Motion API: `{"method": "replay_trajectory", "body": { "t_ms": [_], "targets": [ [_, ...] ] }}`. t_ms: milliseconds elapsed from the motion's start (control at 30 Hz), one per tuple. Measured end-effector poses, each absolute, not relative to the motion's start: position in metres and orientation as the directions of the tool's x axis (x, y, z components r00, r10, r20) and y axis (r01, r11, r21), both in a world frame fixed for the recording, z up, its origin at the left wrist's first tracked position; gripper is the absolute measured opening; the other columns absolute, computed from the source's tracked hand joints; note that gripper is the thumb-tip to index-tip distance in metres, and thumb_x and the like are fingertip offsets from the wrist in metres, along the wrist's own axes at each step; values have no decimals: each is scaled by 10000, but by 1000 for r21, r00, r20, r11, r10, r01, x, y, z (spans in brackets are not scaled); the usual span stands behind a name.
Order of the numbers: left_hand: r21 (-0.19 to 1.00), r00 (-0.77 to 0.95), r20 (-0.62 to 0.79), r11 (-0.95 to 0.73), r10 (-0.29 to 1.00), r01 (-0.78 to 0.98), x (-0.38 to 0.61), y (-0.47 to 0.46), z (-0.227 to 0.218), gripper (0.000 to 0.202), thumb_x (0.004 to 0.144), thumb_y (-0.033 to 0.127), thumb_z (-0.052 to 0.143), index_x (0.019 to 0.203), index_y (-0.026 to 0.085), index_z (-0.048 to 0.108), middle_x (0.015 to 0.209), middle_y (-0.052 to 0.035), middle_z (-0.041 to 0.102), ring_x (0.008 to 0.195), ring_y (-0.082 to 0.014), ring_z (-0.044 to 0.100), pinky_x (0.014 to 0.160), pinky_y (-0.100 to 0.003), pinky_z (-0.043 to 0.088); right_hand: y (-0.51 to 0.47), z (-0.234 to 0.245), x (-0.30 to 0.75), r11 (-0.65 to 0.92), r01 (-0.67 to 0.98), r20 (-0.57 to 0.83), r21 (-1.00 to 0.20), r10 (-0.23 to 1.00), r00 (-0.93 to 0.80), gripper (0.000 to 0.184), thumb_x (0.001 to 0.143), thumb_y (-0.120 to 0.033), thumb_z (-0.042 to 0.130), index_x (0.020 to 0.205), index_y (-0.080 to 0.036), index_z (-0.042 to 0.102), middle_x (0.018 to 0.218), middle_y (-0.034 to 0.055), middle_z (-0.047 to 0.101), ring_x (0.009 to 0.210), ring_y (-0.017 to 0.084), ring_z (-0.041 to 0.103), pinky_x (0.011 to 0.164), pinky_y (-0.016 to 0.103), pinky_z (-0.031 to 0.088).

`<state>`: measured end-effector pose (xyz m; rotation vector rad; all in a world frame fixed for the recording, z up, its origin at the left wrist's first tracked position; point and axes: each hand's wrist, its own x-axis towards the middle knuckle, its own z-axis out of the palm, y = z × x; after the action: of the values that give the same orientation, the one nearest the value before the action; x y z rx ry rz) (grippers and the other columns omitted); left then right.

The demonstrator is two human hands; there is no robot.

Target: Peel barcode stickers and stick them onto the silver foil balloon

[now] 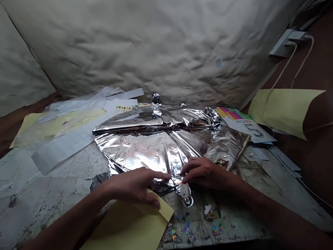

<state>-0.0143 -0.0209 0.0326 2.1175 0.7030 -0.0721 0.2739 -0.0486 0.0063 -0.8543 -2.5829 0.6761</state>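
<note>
A large, crinkled sheet of shiny silver foil [145,147] lies on the worktable, with folds meeting near its middle and a twisted foil tab [184,195] at its near edge. My left hand [134,185] rests on the near part of the foil, index finger stretched to the base of the tab and thumb apart. That thumb is over a yellow paper sheet [121,230]. From the other side, my right hand [206,172] has bent fingers gathered on the foil beside the tab; its fingertips are partly hidden. A bit of orange shows between the hands.
Clear plastic and papers [71,111] pile up at the back left. A printed booklet [246,126] sits right of the foil, near another yellow sheet [284,107]. Shiny confetti bits [186,231] lie near the front edge. A power strip [287,42] with cables hangs upper right.
</note>
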Motion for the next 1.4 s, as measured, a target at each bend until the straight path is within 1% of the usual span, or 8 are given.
{"method": "replay_trajectory", "body": {
  "t_ms": [200, 367, 567, 733, 867, 1000, 1167, 1400],
  "targets": [
    [724, 861, -306, -487, 407, 488, -11, -24, 36, 796, 734, 381, 735, 1450, 345, 388, 806, 21, 633, 702, -169, 567, 606, -205, 407, -44, -7, 275, 434, 427, 141, -793, 812, -566, 31, 830, -199, 669, 822, -175, 687, 850, 43, 651, 785, 164, 606, 728, 302, 483],
    [628, 843, -328, -568, 426, 532, -9, -30, 27, 871, 715, 441, 745, 1477, 332, 337, 911, -14, 658, 840, -225, 577, 765, -273, 424, -35, -3, 281, 138, 251, -6, -958, 867, -499, 184, 792, -322, 712, 773, -143, 679, 789, 28, 636, 731, 142, 584, 661, 259, 451],
    [706, 865, -226, -537, 448, 463, -9, -34, 31, 884, 712, 393, 766, 1476, 335, 325, 892, -15, 671, 864, -234, 597, 745, -277, 432, -33, -3, 271, -32, 171, -96, -985, 920, -381, 314, 630, -345, 836, 694, -140, 607, 686, -16, 592, 623, 107, 529, 573, 220, 398],
    [732, 888, -102, -571, 447, 372, -2, -38, 22, 1039, 725, 375, 762, 1534, 293, 115, 910, -22, 699, 755, -204, 614, 668, -256, 421, -30, -2, 267, -70, 176, -132, -982, 921, -368, 309, 618, -329, 840, 671, -140, 602, 679, -6, 611, 626, 114, 542, 569, 222, 407],
    [608, 868, -129, -653, 479, 451, 2, -41, 13, 1017, 683, 406, 777, 1517, 333, 199, 874, -13, 682, 776, -223, 608, 700, -279, 415, -17, -1, 274, -193, 177, -251, -965, 875, -415, 304, 617, -337, 838, 681, -134, 620, 675, -2, 629, 597, 103, 552, 559, 215, 414],
    [643, 865, -108, -629, 490, 437, 2, -41, 12, 874, 666, 425, 776, 1444, 328, 391, 945, -20, 685, 835, -228, 616, 687, -266, 415, -1, 4, 283, -314, 175, -358, -933, 850, -385, 365, 602, -399, 826, 661, -155, 561, 516, -55, 532, 424, 64, 436, 413, 188, 306],
    [664, 878, -112, -622, 466, 415, 3, -42, 17, 661, 697, 463, 745, 1318, 338, 555, 925, -6, 704, 820, -232, 634, 646, -269, 412, 40, 32, 282, -197, 275, -287, -941, 894, -343, 350, 584, -386, 828, 656, -146, 584, 456, -75, 486, 357, 27, 335, 359, 168, 218],
    [646, 861, -144, -612, 488, 455, 3, -44, 20, 741, 657, 469, 772, 1346, 341, 533, 941, -25, 721, 869, -275, 649, 703, -314, 440, 171, 94, 234, 56, 618, -49, -784, 987, -153, 236, 737, -319, 751, 779, -131, 615, 614, 19, 632, 550, 114, 593, 484, 190, 416]
  ]
}}
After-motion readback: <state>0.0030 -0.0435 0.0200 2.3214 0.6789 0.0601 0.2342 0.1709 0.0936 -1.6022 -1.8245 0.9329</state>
